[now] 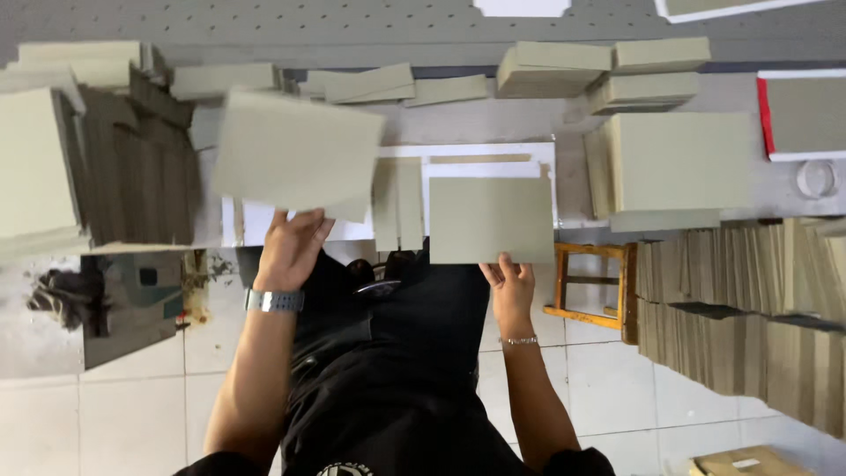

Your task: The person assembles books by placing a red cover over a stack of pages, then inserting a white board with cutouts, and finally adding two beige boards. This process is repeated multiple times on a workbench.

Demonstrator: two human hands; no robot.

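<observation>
Left hand [291, 251] pinching lifted greyboard sheet [295, 157] at near edge, tilted, above table. Right hand [509, 282] fingers gripping flat greyboard panel [490, 219] near edge; long axis sideways.

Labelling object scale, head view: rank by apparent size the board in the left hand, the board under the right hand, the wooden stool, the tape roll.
1. Board in left hand, though it is raised nearer the camera
2. Board under right hand
3. Wooden stool
4. Tape roll
</observation>
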